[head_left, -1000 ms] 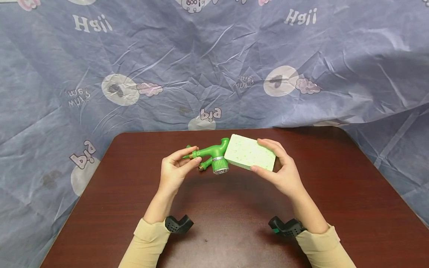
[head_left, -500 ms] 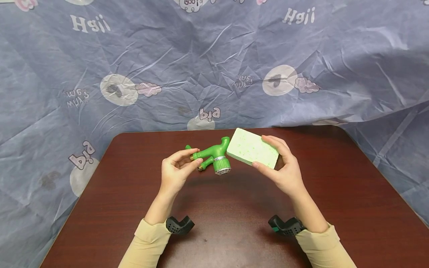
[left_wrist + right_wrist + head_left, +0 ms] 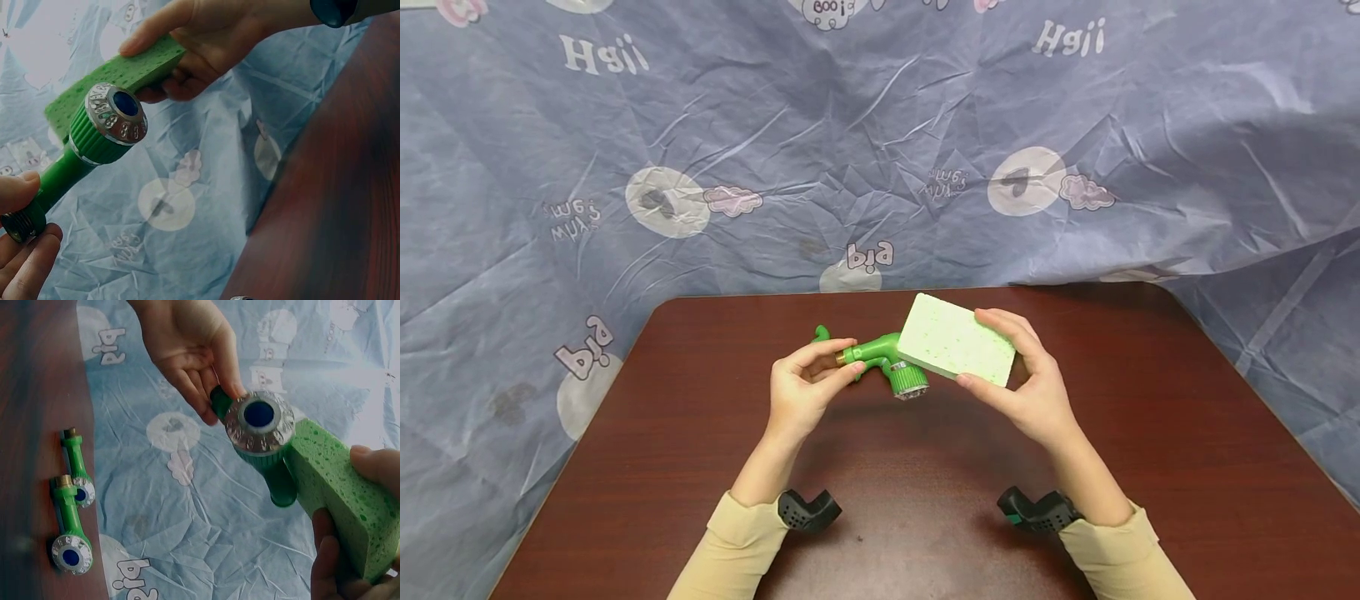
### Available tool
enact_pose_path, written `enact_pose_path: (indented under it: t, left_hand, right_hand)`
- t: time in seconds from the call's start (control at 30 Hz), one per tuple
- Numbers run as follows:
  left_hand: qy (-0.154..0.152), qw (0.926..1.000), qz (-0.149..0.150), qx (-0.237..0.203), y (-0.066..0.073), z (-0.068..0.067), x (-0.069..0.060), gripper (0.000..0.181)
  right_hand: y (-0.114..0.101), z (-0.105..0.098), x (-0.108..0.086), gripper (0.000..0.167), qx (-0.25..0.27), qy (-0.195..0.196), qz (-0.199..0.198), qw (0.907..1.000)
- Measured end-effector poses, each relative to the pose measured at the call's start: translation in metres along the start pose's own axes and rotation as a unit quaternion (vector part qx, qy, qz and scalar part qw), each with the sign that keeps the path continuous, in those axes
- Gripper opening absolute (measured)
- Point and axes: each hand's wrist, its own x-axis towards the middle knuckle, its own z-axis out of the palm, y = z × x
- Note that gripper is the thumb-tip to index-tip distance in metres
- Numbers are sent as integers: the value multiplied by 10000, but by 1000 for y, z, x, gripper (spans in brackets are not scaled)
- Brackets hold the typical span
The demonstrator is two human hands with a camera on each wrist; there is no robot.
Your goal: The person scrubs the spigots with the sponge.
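My left hand (image 3: 793, 392) pinches a green plastic tap (image 3: 880, 348) by its brass-threaded end, thumb on one side and fingers on the other. The tap has a ribbed knob with a silvery face and blue centre, clear in the left wrist view. In my right hand (image 3: 1037, 387) is a thick pale-green sponge (image 3: 957, 340), gripped between thumb and fingers. The sponge lies against the tap's spout side and hides the spout in the head view. Both things are held above the table. The right wrist view shows the spout (image 3: 281, 487) beside the sponge's face.
Two similar green taps, one nearer (image 3: 70, 528) and one farther (image 3: 76, 456), lie on the dark red-brown table (image 3: 880, 500). In the head view they are mostly behind the held tap. A wrinkled blue-grey cloth (image 3: 820, 150) hangs behind the table.
The left hand has shifted slightly right and turned the tap, swinging its knob right and down. The sponge first moved up and right, then returned left and down over the spout.
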Motion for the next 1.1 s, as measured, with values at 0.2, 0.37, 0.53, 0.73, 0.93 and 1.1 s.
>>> enact_pose_path:
  t: [0.2,0.37,0.53,0.73,0.93,1.1]
  left_hand:
    - [-33,10000,19,-8,-1,3,-1,33]
    - [-78,10000,-26,25,-2,6,-3,32]
    - [-87,9999,-73,77,-2,9,-4,31]
    - [-284,9993,-115,221,-5,14,-8,31]
    - [-320,9990,-113,307,-5,17,-10,31]
    - [-352,9987,-191,309,-4,18,-10,32]
  right_hand:
    - [0,3,0,69,183,338,-136,9992]
    - [0,9,-2,68,-78,64,8,9999]
    - [-1,11,-3,67,-198,114,68,9997]
    - [-1,17,-5,68,-497,-118,37,9987]
    - [-2,13,-3,68,-553,-81,155,9983]
    - [0,13,-5,68,-589,-204,170,9979]
